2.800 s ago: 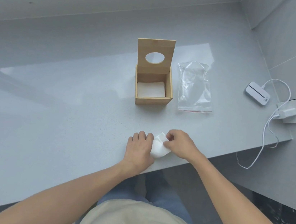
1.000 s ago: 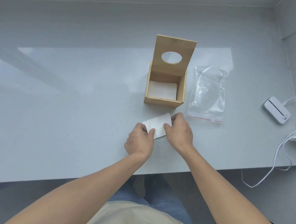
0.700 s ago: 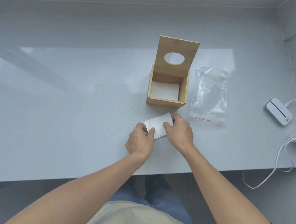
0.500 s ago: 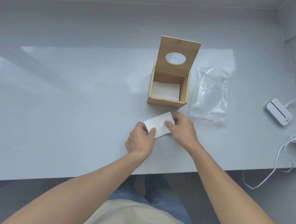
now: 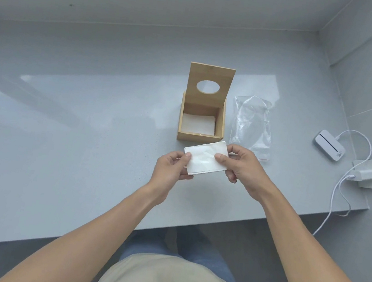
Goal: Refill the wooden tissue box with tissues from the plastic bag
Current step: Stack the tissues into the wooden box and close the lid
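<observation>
A folded white tissue (image 5: pixel 204 158) is held flat just in front of the wooden tissue box (image 5: pixel 199 136). My left hand (image 5: pixel 171 171) pinches its left edge and my right hand (image 5: pixel 242 166) pinches its right edge. The box stands open, its lid with an oval hole raised upright at the back, and white tissues lie inside on the bottom. The clear plastic bag (image 5: pixel 252 126) lies flat to the right of the box and looks empty.
A white device (image 5: pixel 330 145) with a cable and a white charger (image 5: pixel 365 176) on a wall plate lie at the grey counter's right end. The counter's front edge (image 5: pixel 216 225) runs under my forearms. Walls close the back and right.
Both hands have lifted the folded tissue off the counter and brought it closer to the box's front. Earlier it was being folded near the counter's front edge.
</observation>
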